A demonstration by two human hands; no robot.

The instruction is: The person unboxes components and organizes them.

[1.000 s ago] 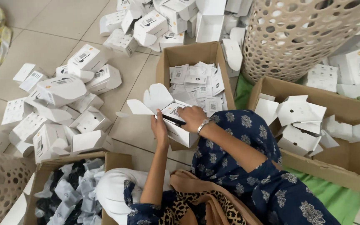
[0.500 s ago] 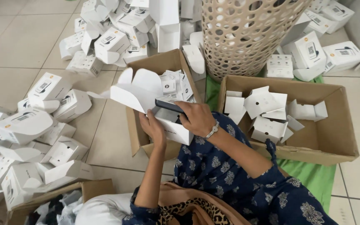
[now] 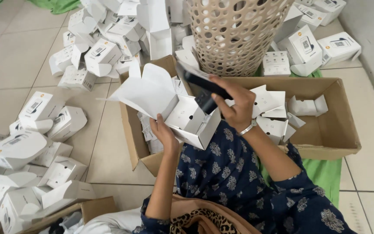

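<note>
One slim black handheld device (image 3: 206, 89) is pinched in the right hand (image 3: 239, 108), held just above and right of the open white cardboard carton (image 3: 187, 119) gripped from below by the left hand (image 3: 163, 132), its long axis slanting down-right toward the carton's mouth.

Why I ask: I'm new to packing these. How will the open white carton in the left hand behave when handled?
The white carton is probably light, since the left hand props it from one side alone. Its thin open flaps look floppy and easily creased. With the lid open it may tip or spill if tilted further.
</note>
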